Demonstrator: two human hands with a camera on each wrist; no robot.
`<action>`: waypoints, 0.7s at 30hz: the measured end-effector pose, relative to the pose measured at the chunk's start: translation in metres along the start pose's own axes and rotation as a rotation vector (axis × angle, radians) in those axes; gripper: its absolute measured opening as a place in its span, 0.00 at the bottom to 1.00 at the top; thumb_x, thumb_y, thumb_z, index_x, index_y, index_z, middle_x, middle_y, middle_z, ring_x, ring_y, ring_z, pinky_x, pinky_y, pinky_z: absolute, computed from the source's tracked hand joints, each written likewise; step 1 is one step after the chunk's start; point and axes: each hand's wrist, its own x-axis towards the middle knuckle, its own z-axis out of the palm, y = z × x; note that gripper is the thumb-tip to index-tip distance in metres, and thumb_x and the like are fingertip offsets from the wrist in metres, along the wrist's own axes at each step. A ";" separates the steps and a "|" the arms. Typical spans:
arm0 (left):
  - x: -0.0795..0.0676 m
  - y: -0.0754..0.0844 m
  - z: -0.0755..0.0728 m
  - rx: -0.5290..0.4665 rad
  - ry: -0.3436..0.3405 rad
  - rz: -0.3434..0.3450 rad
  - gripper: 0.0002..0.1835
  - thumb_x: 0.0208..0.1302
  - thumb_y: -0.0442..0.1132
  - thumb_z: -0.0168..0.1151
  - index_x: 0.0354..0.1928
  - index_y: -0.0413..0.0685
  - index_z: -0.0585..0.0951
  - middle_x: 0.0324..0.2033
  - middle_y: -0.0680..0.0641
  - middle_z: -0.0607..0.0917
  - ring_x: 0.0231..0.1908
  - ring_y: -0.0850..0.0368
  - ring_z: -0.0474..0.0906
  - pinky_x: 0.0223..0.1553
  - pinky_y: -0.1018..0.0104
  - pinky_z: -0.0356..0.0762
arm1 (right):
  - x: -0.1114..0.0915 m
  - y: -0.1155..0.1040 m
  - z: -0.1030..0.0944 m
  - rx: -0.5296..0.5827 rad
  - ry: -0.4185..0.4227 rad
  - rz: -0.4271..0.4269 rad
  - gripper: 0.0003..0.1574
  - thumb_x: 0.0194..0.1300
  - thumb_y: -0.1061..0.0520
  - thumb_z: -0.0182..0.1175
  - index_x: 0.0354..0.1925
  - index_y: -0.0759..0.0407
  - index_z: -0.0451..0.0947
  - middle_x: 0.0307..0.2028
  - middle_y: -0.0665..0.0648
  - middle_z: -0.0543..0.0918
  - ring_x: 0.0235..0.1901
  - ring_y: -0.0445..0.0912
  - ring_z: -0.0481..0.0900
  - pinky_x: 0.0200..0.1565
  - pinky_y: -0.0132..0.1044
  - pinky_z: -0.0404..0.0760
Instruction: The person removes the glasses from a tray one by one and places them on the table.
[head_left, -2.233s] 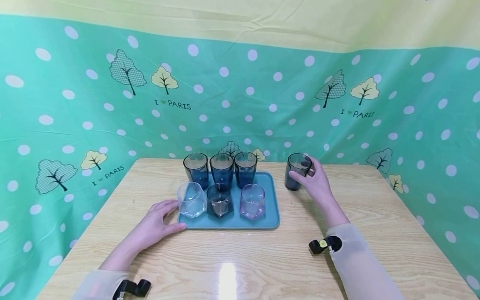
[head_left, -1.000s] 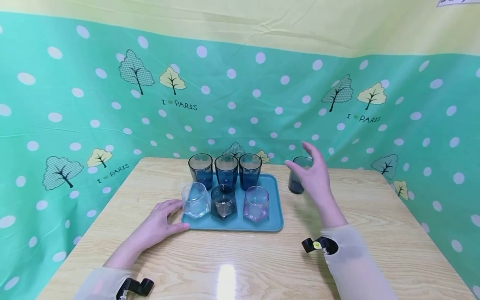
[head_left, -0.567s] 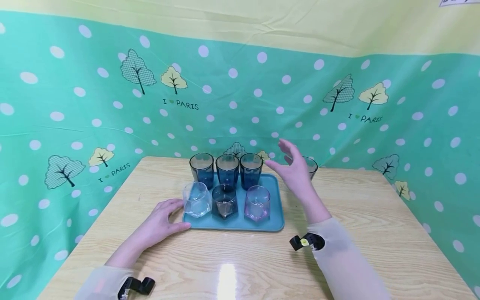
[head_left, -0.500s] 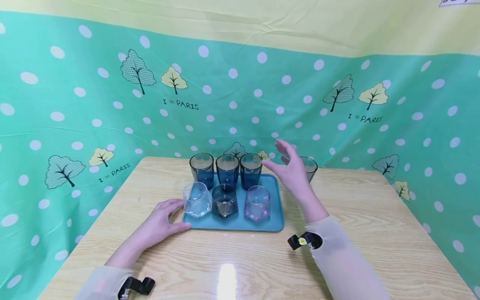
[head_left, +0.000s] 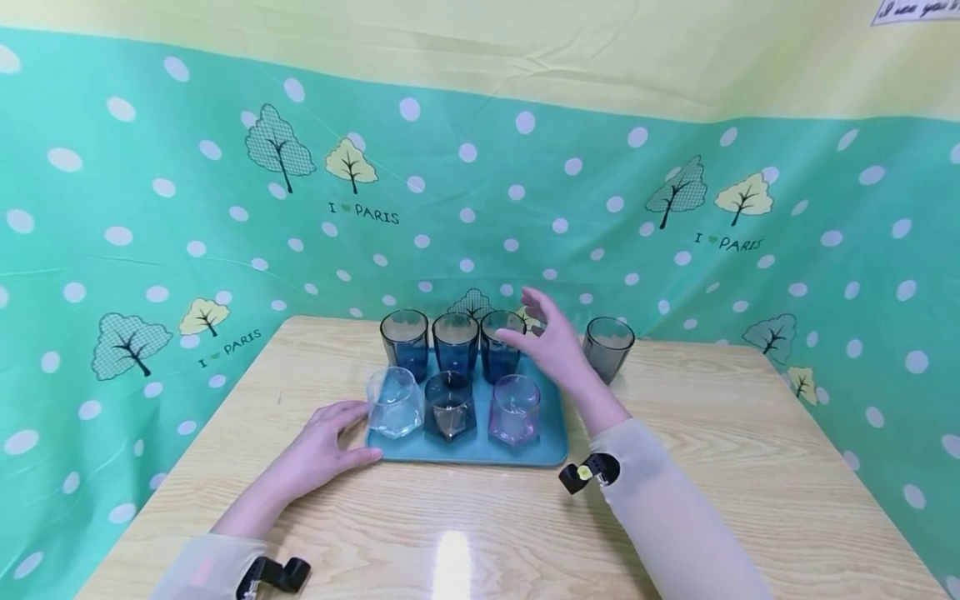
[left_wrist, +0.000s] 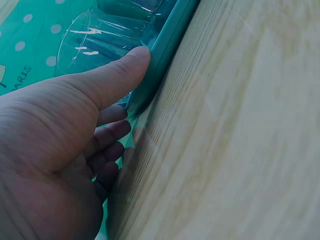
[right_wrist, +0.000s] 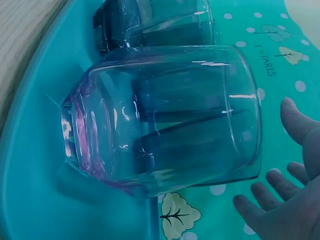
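Green cloth with pale dots and printed trees filled the upper part of the head view, and a wood worktop spread across the lower half. At mid-frame lay a blue tray. Upright along its far side stood three dark tumblers: the left tumbler, the middle tumbler and the right tumbler. Nearer the bottom of the frame came three low glasses on the tray: a clear glass, a grey glass and a pink glass. A fourth tumbler stood upright on the worktop, right of the tray and partly hidden by the right arm.

Both hands were well apart. Left of centre, the left hand rested at the tray's near left corner, its thumb stretched to the rim, its fingers loosely bent beside the clear glass. Right of centre, the right hand hovered with thumb and fingers spread, holding nothing; its thumb overlapped the right tumbler, but whether they touched could not be told.
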 end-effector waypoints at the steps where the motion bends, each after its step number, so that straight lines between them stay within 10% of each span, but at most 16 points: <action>1: 0.000 0.000 0.000 0.000 -0.001 -0.001 0.48 0.62 0.58 0.83 0.76 0.35 0.76 0.73 0.32 0.77 0.74 0.25 0.66 0.74 0.23 0.61 | 0.001 0.001 0.001 -0.006 -0.011 0.009 0.59 0.69 0.49 0.80 0.87 0.54 0.59 0.80 0.59 0.70 0.79 0.60 0.66 0.78 0.61 0.68; 21: -0.001 -0.001 0.000 -0.003 -0.002 -0.005 0.49 0.62 0.58 0.83 0.76 0.34 0.76 0.73 0.32 0.77 0.74 0.25 0.66 0.74 0.23 0.62 | 0.006 0.014 0.017 0.014 -0.126 0.138 0.63 0.71 0.49 0.79 0.90 0.46 0.52 0.82 0.59 0.67 0.83 0.59 0.60 0.78 0.63 0.67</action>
